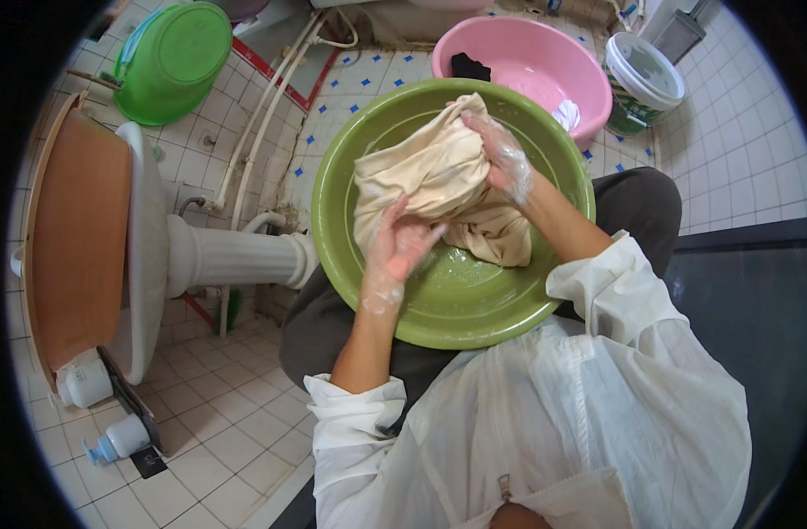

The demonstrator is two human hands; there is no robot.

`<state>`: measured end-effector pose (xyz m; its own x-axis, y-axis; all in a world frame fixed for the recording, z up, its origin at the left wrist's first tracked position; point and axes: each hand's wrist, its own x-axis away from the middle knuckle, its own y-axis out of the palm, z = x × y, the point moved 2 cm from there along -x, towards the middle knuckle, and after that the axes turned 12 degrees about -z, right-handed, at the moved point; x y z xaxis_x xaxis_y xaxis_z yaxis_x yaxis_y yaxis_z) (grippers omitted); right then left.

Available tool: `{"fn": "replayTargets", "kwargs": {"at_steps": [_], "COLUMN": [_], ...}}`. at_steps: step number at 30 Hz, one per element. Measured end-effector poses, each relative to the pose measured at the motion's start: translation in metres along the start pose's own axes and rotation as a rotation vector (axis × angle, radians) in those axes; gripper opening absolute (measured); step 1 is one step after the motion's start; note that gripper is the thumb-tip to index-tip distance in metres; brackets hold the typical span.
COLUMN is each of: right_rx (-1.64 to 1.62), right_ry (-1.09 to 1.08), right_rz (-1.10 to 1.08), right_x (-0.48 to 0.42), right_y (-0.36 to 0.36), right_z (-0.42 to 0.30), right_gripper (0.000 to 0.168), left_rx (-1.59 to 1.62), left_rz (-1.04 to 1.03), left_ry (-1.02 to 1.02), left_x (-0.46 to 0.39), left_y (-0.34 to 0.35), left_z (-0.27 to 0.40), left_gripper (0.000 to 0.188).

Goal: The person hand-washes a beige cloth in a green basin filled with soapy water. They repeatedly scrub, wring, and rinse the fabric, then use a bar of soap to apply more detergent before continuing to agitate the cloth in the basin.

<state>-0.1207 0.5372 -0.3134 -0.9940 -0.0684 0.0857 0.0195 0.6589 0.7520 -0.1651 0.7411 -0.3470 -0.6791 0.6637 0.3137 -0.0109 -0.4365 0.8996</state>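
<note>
A wet cream-coloured cloth garment (430,162) is bunched over a green plastic basin (456,334), part of it hanging down to the basin floor. My right hand (499,155), with white suds on the back and wrist, grips the garment's upper right edge. Lower down, my left hand (403,241) is palm up with the fingers spread and the thumb against the near edge of the cloth; whether its fingers pinch any fabric is hidden. A little soapy water (466,268) lies in the basin, which rests between my knees.
Beyond the basin stands a pink tub (542,40) with a black cloth (471,67) and a white cloth (567,116). A plastic bucket (641,79) is beside it. To the left are a pedestal sink (225,254), white pipes (271,99) and an upturned green basin (178,66).
</note>
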Motion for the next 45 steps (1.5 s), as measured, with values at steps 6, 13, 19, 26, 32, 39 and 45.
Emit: {"fn": "replayTargets", "kwargs": {"at_steps": [6, 13, 19, 26, 32, 39, 45], "right_rx": [1.335, 1.534, 1.485, 1.799, 1.599, 1.372, 1.324], "right_ry": [-0.290, 0.154, -0.899, -0.095, -0.705, -0.398, -0.520], "right_rz": [-0.267, 0.047, -0.323, 0.686, -0.125, 0.060, -0.011], "right_x": [0.084, -0.017, 0.076, 0.019, 0.047, 0.027, 0.015], "right_y": [0.064, 0.012, 0.087, 0.069, 0.048, 0.052, 0.037], "right_z": [0.082, 0.045, 0.096, 0.091, 0.090, 0.087, 0.088], "right_gripper": [0.028, 0.048, 0.046, 0.032, 0.036, 0.040, 0.032], "left_rx": [0.428, 0.032, 0.120, -0.038, -0.302, -0.127, -0.076], "left_rz": [-0.397, 0.050, -0.724, 0.012, -0.294, -0.113, 0.068], "left_ry": [-0.366, 0.265, 0.021, 0.052, 0.203, 0.140, 0.084], "left_x": [-0.029, -0.036, -0.054, -0.037, -0.019, -0.028, -0.034], "left_y": [-0.002, 0.006, -0.053, -0.001, 0.025, 0.006, -0.003], "left_z": [-0.008, -0.034, 0.015, -0.028, 0.004, -0.013, -0.019], "left_gripper": [0.069, 0.025, 0.039, 0.049, 0.057, 0.060, 0.053]}}
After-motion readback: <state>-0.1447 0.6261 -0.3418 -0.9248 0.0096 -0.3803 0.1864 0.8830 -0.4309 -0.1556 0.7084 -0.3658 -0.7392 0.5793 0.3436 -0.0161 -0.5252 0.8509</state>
